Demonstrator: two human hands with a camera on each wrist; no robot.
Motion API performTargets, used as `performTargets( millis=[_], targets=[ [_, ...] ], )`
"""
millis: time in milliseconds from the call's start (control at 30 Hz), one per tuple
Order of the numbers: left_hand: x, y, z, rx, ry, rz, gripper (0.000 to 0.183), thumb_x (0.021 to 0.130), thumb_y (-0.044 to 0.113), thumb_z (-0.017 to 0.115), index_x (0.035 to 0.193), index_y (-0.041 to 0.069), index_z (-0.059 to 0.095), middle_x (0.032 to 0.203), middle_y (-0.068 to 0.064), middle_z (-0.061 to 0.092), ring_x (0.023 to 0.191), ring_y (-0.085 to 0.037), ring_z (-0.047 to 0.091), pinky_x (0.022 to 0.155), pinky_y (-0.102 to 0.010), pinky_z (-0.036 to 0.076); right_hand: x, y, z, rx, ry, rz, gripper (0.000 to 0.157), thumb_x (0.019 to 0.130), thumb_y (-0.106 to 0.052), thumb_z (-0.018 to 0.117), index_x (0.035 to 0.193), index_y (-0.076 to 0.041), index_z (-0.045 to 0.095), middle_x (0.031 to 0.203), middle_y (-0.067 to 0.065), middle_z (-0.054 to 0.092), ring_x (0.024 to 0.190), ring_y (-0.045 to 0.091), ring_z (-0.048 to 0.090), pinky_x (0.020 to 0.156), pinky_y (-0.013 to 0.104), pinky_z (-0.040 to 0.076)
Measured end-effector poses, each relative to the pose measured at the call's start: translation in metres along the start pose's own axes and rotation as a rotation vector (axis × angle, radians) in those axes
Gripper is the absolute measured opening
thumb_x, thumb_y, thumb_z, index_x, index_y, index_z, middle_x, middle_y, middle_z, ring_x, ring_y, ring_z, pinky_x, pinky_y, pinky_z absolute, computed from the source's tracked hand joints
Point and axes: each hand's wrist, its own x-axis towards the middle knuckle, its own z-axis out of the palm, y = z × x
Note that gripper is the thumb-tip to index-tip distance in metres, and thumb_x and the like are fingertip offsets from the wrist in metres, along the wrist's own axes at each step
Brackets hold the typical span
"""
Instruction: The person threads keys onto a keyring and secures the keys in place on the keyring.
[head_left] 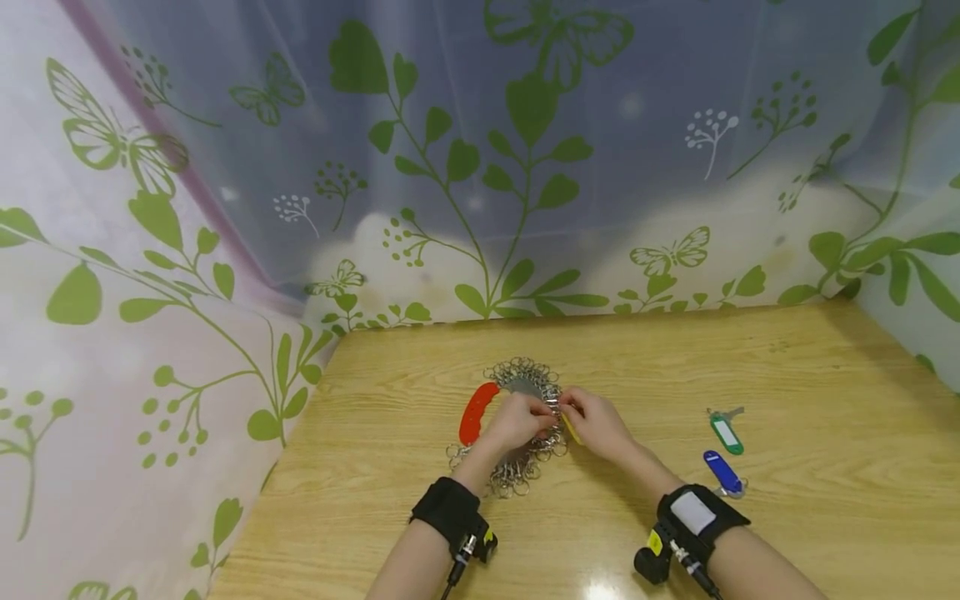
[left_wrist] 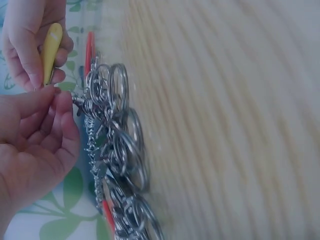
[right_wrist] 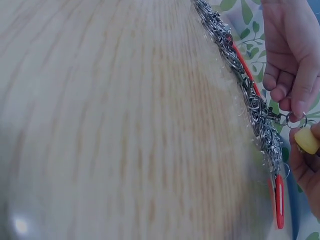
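A key holder with a red handle [head_left: 477, 414], a grey plate [head_left: 525, 387] and many metal split rings [head_left: 517, 482] around its edge lies on the table. My left hand [head_left: 517, 419] reaches over the plate to its right edge. Its thumb and fingers pinch a small split ring [right_wrist: 304, 119] clipped to that edge. Opposite it, my right hand [head_left: 597, 423] grips a yellow key tag [left_wrist: 51, 50] between thumb and fingers. The tag's end is right at the left fingertips. Fingers hide the spot where tag and ring come together.
Right of my hands lie a green key tag [head_left: 726, 433] with a key and a blue key tag [head_left: 722, 472] with a ring, on the wooden table [head_left: 840, 400]. A curtain [head_left: 450, 208] printed with leaves and butterflies hangs along the table's back and left edges.
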Motion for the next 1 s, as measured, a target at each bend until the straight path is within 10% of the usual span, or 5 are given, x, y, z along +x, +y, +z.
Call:
performTargets(
  millis=[367,1000],
  targets=[
    [0.0033,0.0027,0.0006,-0.101,0.063,-0.054,0.017,0.089,0.01,0.062,0.083,-0.002,0.073,0.066,-0.015,0.064,0.06,-0.024,0.061,0.053,-0.021,0.039,-0.0035,-0.0032,-0.0001,-0.072,-0.029,-0.108,0.007,0.09,-0.001,0.057,0.091,-0.005,0.063,0.08,0.006,0.064,0.058,0.007,0.045,0.053,0.025,0.038],
    [0.0041,-0.0001,0.0026,-0.007,0.081,-0.026,0.016,0.088,0.015,0.065,0.081,0.004,0.074,0.068,-0.006,0.065,0.055,-0.016,0.057,0.047,-0.021,0.035,-0.0017,0.0037,-0.0003,-0.073,0.001,-0.026,0.005,0.09,-0.002,0.057,0.089,-0.005,0.061,0.077,0.005,0.061,0.061,0.011,0.047,0.056,0.028,0.04]
  ],
)
